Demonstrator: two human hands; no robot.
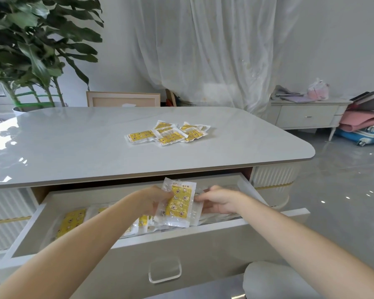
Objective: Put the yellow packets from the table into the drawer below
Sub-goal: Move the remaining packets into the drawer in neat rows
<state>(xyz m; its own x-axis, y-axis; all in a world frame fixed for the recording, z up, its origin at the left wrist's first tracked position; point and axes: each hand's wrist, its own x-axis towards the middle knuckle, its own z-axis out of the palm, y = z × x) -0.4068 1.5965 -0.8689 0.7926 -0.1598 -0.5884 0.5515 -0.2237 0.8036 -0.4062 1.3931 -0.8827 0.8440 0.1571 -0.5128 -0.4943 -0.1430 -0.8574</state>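
A pile of several yellow packets (168, 133) in clear wrappers lies on the white table (78, 147), right of its middle. Below the tabletop the drawer (181, 240) stands pulled out, with several yellow packets (70, 222) lying flat inside. My left hand (153, 199) holds a yellow packet (178, 203) upright over the drawer's right half. My right hand (218, 201) reaches in from the right, its fingertips touching that packet's right edge and the clear wrappers behind it.
A clear handle (164, 270) sits on the drawer front. A potted plant (30, 50) stands at the back left, a framed panel (123, 99) behind the table. A low cabinet (307, 115) and a blue suitcase (363, 134) stand at the right. A rounded white object (268, 279) is bottom right.
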